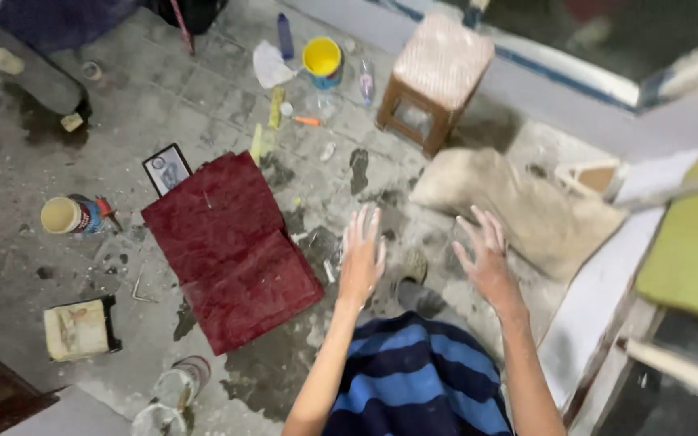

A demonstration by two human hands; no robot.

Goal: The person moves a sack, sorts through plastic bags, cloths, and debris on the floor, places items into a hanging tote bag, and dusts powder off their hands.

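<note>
The dark red rectangular cushion of worn, velvety cloth (pixel 232 249) is seen lying flat on the wet, stained grey floor (pixel 34 210), just to the left of the left hand (pixel 361 257). Its long axis is set slanting, from upper left to lower right, with the lower right corner nearest that hand. The left hand is held released, fingers spread, nothing grasped; the right hand (pixel 486 260) is likewise spread and empty, farther from the cushion. A crumpled beige sack of coarse cloth (pixel 527 206) is seen just beyond the right hand. A small wooden stool with a woven pale seat (pixel 436 77) is placed farther off, near a yellow-lidded round tub (pixel 322 60).
</note>
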